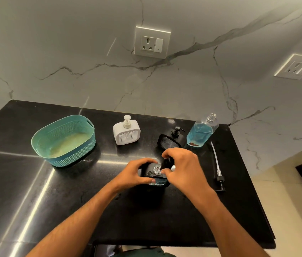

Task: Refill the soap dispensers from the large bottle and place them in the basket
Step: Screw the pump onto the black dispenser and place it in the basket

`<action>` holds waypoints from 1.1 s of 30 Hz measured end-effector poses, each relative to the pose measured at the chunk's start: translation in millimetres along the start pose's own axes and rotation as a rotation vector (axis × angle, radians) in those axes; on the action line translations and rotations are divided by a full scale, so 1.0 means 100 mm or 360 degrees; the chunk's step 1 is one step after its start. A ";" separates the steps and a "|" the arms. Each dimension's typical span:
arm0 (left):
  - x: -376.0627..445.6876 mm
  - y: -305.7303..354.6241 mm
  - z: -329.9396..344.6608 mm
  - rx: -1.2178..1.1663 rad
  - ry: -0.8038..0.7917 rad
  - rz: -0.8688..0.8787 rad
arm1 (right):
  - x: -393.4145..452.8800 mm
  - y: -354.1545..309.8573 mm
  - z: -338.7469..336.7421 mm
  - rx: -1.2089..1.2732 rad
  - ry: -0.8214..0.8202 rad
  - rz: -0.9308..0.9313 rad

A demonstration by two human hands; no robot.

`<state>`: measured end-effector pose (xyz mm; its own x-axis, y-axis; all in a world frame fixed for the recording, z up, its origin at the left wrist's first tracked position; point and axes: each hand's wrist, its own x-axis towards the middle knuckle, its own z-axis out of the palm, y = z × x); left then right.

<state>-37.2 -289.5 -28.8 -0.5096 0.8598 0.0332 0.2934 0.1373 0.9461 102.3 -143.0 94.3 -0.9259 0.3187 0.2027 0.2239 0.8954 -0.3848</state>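
The black soap dispenser (154, 175) stands near the front of the desk (72, 191), gripped by the left hand (137, 173); the right hand (181, 167) pinches its black pump head (167, 162) over the open neck. The teal basket (64, 140) sits well left.

Worktop (35, 191) bare across the near-left, open path to the teal basket (63, 140). Back row blocks the far side: white dispenser (126, 131), black dispenser (169, 140), large bottle (201, 131), with a wide gap between white and black. Loose pump with tube (218, 169) lies along the right edge, narrowing that lane.
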 end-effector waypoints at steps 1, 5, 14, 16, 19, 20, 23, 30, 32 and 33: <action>0.00 0.00 0.00 0.0006 0.0004 -0.0003 | 0.04 0.00 0.07 -0.0008 -0.0034 -0.0025; -0.02 0.00 0.01 0.0021 0.0019 -0.0010 | 0.12 0.06 0.30 -0.0005 -0.0128 0.0001; -0.03 0.02 0.01 -0.0019 0.0027 0.0018 | 0.09 0.18 0.51 0.0145 -0.0127 0.0135; -0.03 0.03 0.01 -0.0032 0.0023 0.0009 | 0.08 0.17 0.52 0.0134 -0.0094 0.0112; -0.04 0.05 0.00 -0.0044 0.0022 -0.0004 | 0.02 0.20 0.54 0.0211 -0.0080 0.0100; -0.04 0.05 0.00 -0.0038 0.0018 -0.0006 | -0.01 0.22 0.54 0.0270 -0.0071 0.0102; -0.03 0.02 0.00 -0.0020 0.0017 -0.0005 | -0.09 0.25 0.57 0.0367 -0.0016 0.0155; -0.04 0.02 0.00 -0.0026 0.0015 0.0012 | -0.09 0.26 0.58 0.0364 0.0026 0.0234; -0.04 0.02 0.00 -0.0003 0.0019 0.0008 | -0.10 0.26 0.59 0.0405 0.0020 0.0238; -0.04 0.02 0.00 0.0000 0.0019 0.0004 | -0.12 0.26 0.60 0.0413 0.0026 0.0244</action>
<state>-34.8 -292.2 -27.2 -0.5183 0.8543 0.0395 0.2949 0.1351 0.9459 100.7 -142.0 28.3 -0.8818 0.4509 0.1384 0.2734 0.7277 -0.6290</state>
